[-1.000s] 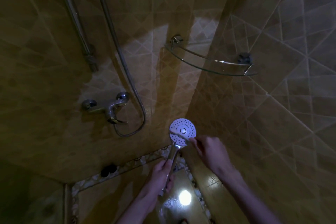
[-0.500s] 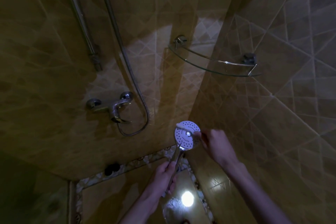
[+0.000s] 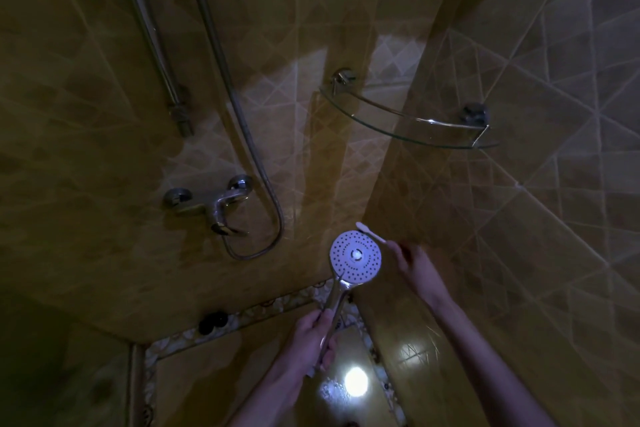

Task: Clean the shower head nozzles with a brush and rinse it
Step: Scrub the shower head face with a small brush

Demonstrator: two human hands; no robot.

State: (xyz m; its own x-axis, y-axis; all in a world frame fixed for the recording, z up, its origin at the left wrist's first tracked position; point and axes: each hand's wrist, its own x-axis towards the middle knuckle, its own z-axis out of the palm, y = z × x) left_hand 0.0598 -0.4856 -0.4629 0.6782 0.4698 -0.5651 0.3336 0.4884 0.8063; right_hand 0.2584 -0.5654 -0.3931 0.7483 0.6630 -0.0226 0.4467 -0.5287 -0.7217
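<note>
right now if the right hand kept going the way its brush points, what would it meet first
Probably the tiled wall. The right hand aims the brush up-left past the shower head rim, though depth is unclear.

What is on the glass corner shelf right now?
Nothing shows on the glass corner shelf; only wall tiles show through it. The dim light could hide something small. The brush is in the right hand, the shower head in the left hand.

A glass corner shelf (image 3: 412, 121) hangs on tiled walls (image 3: 519, 218) — chrome mixer tap (image 3: 211, 206) left of it.
</note>
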